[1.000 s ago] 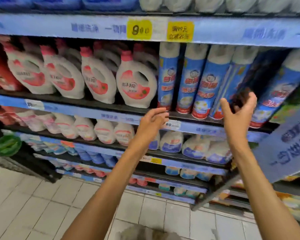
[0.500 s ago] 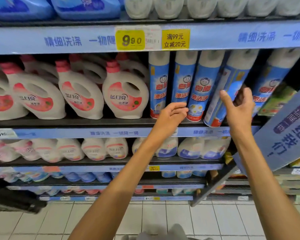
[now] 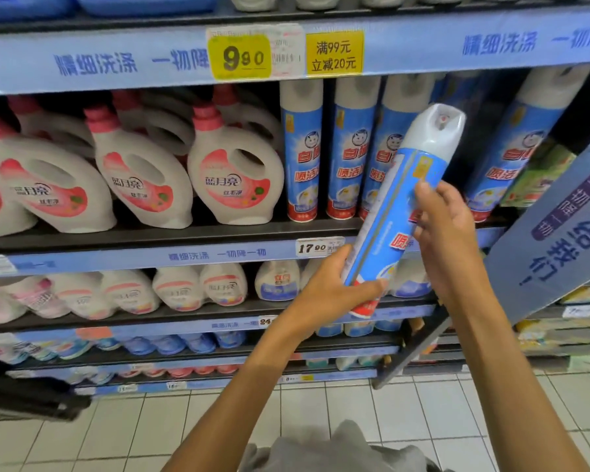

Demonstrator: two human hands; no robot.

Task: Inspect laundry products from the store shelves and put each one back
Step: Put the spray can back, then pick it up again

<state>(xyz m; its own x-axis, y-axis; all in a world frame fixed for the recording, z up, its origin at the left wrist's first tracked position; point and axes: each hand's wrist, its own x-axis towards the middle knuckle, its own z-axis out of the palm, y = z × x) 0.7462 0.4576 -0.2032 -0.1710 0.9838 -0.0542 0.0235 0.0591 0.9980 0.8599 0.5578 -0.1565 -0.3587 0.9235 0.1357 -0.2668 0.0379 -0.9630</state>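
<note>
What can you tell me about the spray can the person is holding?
The spray can is a tall, slim cylinder with a blue printed label, a red band at the bottom and a pale grey, plastic-looking cap with a nozzle opening on top. It is off the shelf, tilted with its cap up and to the right. The left hand grips its lower end; the right hand holds its middle.

One head-worn view faces the store shelves [image 3: 150, 240] close-up, angled down; tiled floor [image 3: 116, 430] toward 6 o'clock, edges apparently blurred.
</note>
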